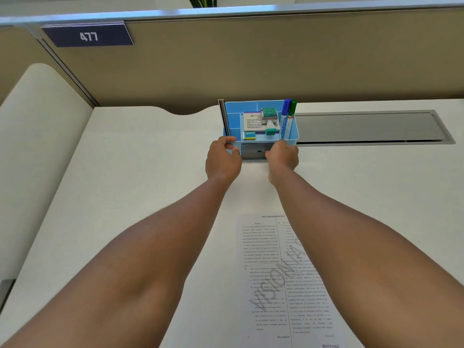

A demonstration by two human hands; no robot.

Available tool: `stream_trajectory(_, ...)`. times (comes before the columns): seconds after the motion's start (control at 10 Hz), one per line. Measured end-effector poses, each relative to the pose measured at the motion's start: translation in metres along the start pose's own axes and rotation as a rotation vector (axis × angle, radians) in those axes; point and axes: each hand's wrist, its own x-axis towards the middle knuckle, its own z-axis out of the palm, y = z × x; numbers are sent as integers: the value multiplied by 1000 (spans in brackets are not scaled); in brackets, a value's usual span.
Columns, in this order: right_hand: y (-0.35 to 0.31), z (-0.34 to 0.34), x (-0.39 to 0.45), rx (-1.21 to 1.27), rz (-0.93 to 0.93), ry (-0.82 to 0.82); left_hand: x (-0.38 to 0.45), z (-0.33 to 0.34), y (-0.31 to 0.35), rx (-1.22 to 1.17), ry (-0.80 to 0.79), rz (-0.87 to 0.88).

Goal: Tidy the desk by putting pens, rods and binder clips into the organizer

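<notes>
At the far left, a number plate (88, 35) reading 477 is fixed to the partition (276, 66) behind the worktop (140, 172). Moving right, a bundle of dark rods (224, 119) stands upright in the leftmost compartment of the blue organizer (294, 136), which sits at the rear of the worktop against the partition. The left hand (223, 160) is closed on the organizer's front-left corner, thumb over the rim, steadying the unit. In the centre compartments lie a white box (252, 121), a small box of staples (269, 113), a small blue pack (249, 135) and a teal-capped item (270, 127). Below them, a grey drawer front (253, 151) faces the person. The right hand (283, 156) is at this drawer, fingers curled toward its centre; whether its grip pinches a pull or simply presses the front cannot be determined. In the right-hand compartment, a blue marker (285, 116) and a green marker (292, 110) stand upright. Further right, a grey cable hatch (371, 126) is recessed in the worktop. In the foreground lies a printed sheet (273, 272). Assessment: no loose pens, rods or binder clips are visible on the worktop, so the task appears nearly complete; closing the drawer is probably what remains. Binder clips cannot be seen.
</notes>
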Motion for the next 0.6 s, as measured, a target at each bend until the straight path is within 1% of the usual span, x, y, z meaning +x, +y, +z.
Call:
stream_trajectory(0.4, 0, -4, -5, 35, 3, -34, -1, -2, -1, -23, -5, 12)
stream_trajectory(0.5, 2, -8, -5, -6, -6, -27, -5, -3, -3, -42, 6, 37)
stream_trajectory(0.6, 8, -14, -7, -103, -62, -11, -10, -6, -1, -16, 10, 36)
